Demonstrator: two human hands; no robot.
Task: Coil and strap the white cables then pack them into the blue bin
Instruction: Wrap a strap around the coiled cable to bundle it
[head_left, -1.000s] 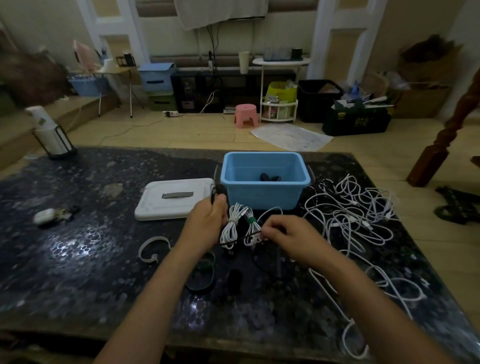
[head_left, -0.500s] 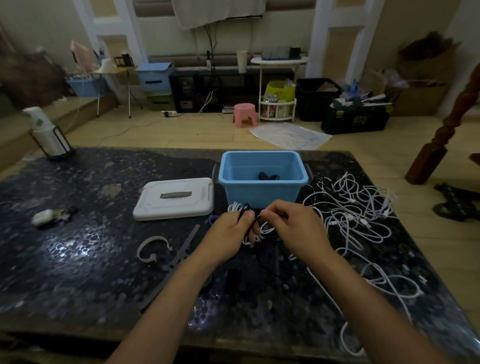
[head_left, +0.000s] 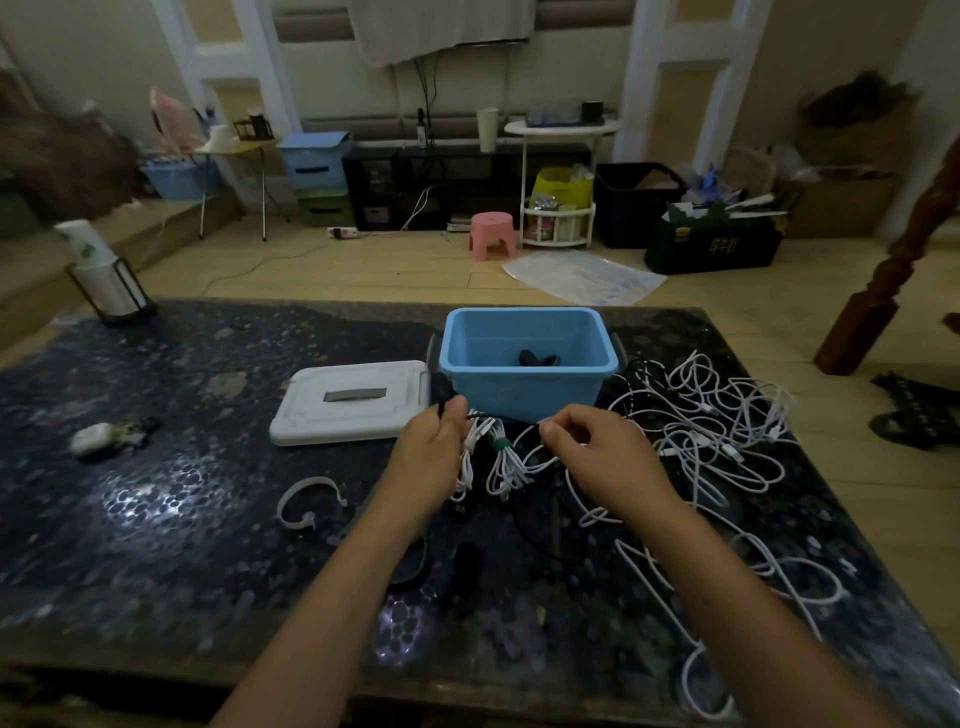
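A blue bin (head_left: 524, 387) stands open on the dark table, with a dark item (head_left: 538, 358) on its floor. Just in front of it my left hand (head_left: 428, 457) grips a coiled white cable bundle (head_left: 501, 465) that has a green tie (head_left: 501, 444) around it. A thin black strap (head_left: 506, 417) is stretched between both hands: my left hand pinches one end, my right hand (head_left: 602, 457) the other. A large tangle of loose white cables (head_left: 711, 431) lies to the right of the bin.
A white bin lid (head_left: 353, 402) lies left of the bin. A curved white cable tie (head_left: 306, 501) rests near the front left. A small white object (head_left: 96, 436) and a lantern-like holder (head_left: 109, 283) sit at the far left. More loose cable (head_left: 727, 597) trails along the right front edge.
My hands, close together half a second ago, have drawn apart, stretching the black strap over the coiled bundle. The bundle with its green tie shows again between them.
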